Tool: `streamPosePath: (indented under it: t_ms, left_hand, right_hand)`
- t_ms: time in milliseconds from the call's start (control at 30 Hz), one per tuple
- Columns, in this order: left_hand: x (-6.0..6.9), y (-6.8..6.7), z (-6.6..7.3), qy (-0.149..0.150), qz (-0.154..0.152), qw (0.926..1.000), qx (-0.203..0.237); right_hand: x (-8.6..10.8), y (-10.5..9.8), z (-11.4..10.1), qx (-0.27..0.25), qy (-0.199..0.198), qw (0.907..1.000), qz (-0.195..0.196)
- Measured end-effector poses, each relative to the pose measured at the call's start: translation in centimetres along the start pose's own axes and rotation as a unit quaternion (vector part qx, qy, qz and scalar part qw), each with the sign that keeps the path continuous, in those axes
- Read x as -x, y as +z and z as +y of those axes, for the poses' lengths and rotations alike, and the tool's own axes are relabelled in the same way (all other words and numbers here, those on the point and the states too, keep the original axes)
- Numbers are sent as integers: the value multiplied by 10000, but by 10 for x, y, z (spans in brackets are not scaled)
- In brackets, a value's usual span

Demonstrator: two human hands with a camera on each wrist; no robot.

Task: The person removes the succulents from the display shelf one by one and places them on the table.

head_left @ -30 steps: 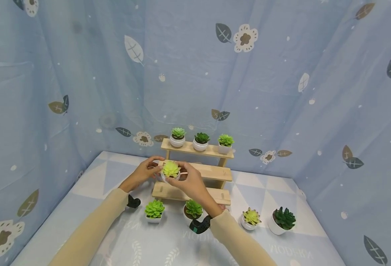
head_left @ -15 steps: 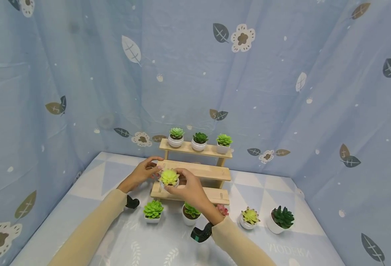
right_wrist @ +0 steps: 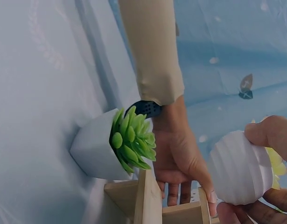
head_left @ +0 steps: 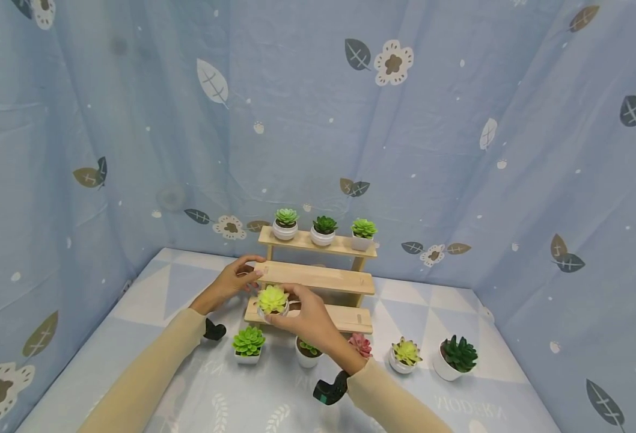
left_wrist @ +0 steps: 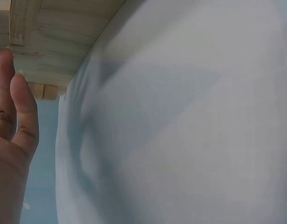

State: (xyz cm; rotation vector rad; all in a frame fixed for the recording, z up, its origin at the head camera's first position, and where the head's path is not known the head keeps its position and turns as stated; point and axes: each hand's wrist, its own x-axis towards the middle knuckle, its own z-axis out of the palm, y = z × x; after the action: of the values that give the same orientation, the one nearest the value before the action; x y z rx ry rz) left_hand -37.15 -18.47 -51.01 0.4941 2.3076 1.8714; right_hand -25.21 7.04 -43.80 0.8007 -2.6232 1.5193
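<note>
A white ribbed pot (right_wrist: 241, 168) with a yellow-green succulent (head_left: 272, 299) is between the thumb and fingers of my right hand (head_left: 309, 317), over the left part of the bottom shelf (head_left: 345, 317). Whether the pot touches that shelf is hidden. At the left end of the wooden stand's middle shelf (head_left: 318, 276), my left hand (head_left: 228, 284) pinches the board with thumb and index finger. Its other fingers (left_wrist: 25, 100) extend beside the wood in the left wrist view. Three potted succulents (head_left: 323, 231) stand in a row on the top shelf.
Before the stand are a bright green succulent (head_left: 249, 343), another white pot (head_left: 308, 356) partly under the right hand, and a pink succulent (head_left: 360, 344) by the right wrist. Farther right stand a yellowish succulent (head_left: 406, 352) and a dark green one (head_left: 460, 355). Patterned curtain (head_left: 296, 120) hangs behind.
My right hand has brought the yellow-green plant down and toward me, from beside the middle shelf to over the bottom one. The left hand has stayed at the stand's left end.
</note>
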Motion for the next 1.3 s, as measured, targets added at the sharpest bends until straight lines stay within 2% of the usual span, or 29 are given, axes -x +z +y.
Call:
streamPosePath:
  t_ms: [367,533,767,1300]
  left_hand:
    - [1,0,0,-10,0,10000,-24]
    - [2,-1,1,21,-19,10000,5]
    - [2,-1,0,92,-69,9999,-1]
    - [2,-1,0,3,-79,10000,-11]
  right_hand:
    - [11,2,1,-170,230,9994,-216]
    - [17,2,2,-284,203,9989,-306]
    - [25,3,2,-130,290,9988,-364]
    - [49,4,10,-297,304,9982,-432]
